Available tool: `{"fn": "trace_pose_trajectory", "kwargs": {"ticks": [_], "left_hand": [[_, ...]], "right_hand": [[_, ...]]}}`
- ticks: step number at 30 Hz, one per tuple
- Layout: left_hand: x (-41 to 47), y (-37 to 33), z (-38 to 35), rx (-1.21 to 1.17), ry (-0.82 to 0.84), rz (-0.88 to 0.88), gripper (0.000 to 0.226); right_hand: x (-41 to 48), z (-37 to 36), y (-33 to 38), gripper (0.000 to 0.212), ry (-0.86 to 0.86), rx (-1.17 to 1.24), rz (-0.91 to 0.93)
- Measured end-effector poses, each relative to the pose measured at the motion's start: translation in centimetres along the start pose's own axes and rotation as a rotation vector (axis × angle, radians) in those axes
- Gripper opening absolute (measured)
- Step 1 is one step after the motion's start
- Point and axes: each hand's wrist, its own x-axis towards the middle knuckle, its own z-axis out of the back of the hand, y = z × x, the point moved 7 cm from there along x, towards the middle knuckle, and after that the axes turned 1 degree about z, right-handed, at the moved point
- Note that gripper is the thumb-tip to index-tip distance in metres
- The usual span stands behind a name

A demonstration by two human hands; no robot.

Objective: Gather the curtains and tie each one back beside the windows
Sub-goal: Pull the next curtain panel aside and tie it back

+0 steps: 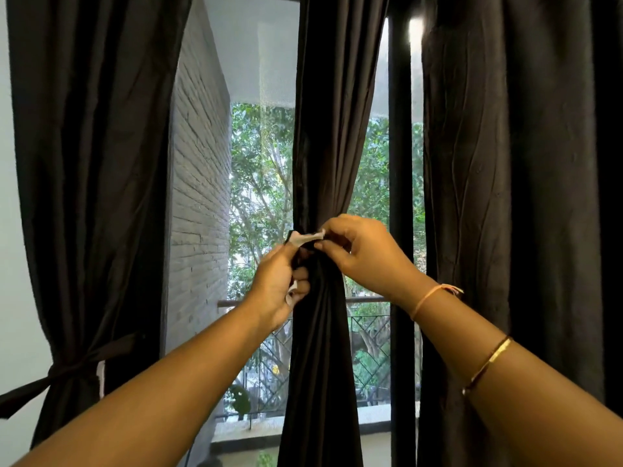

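A dark middle curtain [332, 136] hangs in front of the window, bunched narrow at hand height. Around that narrow waist runs a tieback strap [305, 238] with a pale underside. My left hand [278, 284] grips one end of the strap against the gathered cloth. My right hand [362, 252] pinches the other end at the top of the bunch. The left curtain [91, 163] is gathered, with a dark tieback [72, 367] knotted round it low down. The right curtain [512, 197] hangs loose and straight.
A dark vertical window frame post [401, 197] stands between the middle and right curtains. Behind the glass are a grey brick wall [199, 203], a balcony railing [367, 328] and trees. A pale room wall [13, 230] lies at the far left.
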Motion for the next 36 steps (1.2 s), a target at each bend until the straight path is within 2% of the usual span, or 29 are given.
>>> {"fn": "trace_pose_trajectory", "kwargs": {"ticks": [3, 5, 7, 11, 14, 15, 17, 19, 20, 22, 24, 27, 29, 32, 36], "left_hand": [[-0.5, 0.3, -0.5, 0.162, -0.048, -0.091, 0.032], [-0.7, 0.2, -0.7, 0.321, -0.106, -0.174, 0.03], [-0.7, 0.4, -1.2, 0.419, -0.074, -0.219, 0.024], [-0.2, 0.3, -0.9, 0.446, 0.049, -0.126, 0.019], [0.3, 0.1, -0.5, 0.386, 0.052, -0.132, 0.013], [0.3, 0.0, -0.5, 0.344, 0.043, -0.139, 0.016], [0.3, -0.2, -0.2, 0.285, 0.037, -0.169, 0.035], [0.2, -0.8, -0.1, 0.308, 0.068, -0.226, 0.051], [0.1, -1.1, -0.2, 0.352, 0.082, -0.257, 0.05], [-0.1, -1.5, -0.6, 0.448, 0.088, -0.299, 0.032], [-0.1, -1.3, -0.7, 0.414, 0.094, -0.259, 0.023], [0.2, -0.4, -0.6, 0.167, 0.15, -0.078, 0.026], [0.6, -0.1, -0.5, 0.106, 0.135, -0.007, 0.024], [1.4, -0.3, -0.2, 0.275, 0.049, -0.013, 0.009], [1.9, -1.2, -0.5, 0.451, 0.081, 0.051, 0.005]], "right_hand": [[0.0, -0.1, -0.7, 0.003, -0.09, 0.09, -0.098], [-0.2, -0.6, -1.2, 0.002, -0.129, 0.193, -0.182], [-0.5, -1.1, -1.8, 0.004, -0.166, 0.209, -0.239], [-1.0, -1.7, -2.4, 0.009, -0.157, 0.096, -0.289], [-1.5, -2.2, -2.3, 0.006, -0.142, 0.044, -0.252], [-1.6, -2.2, -2.3, 0.008, -0.15, 0.04, -0.243], [-1.9, -2.2, -2.3, 0.012, -0.163, 0.065, -0.233], [-2.0, -2.3, -2.2, 0.014, -0.159, 0.083, -0.217], [-2.0, -2.3, -2.1, 0.015, -0.153, 0.085, -0.212], [-2.0, -2.4, -2.0, 0.016, -0.139, 0.097, -0.206], [-2.1, -2.3, -1.9, 0.018, -0.118, 0.109, -0.196], [-2.4, -2.5, -1.9, 0.023, -0.057, 0.038, -0.165], [-2.7, -2.9, -2.0, 0.032, -0.006, -0.011, -0.131], [-2.9, -3.4, -2.1, 0.035, 0.03, -0.074, -0.071], [-3.3, -3.2, -3.0, 0.028, -0.044, -0.043, -0.118]]}}
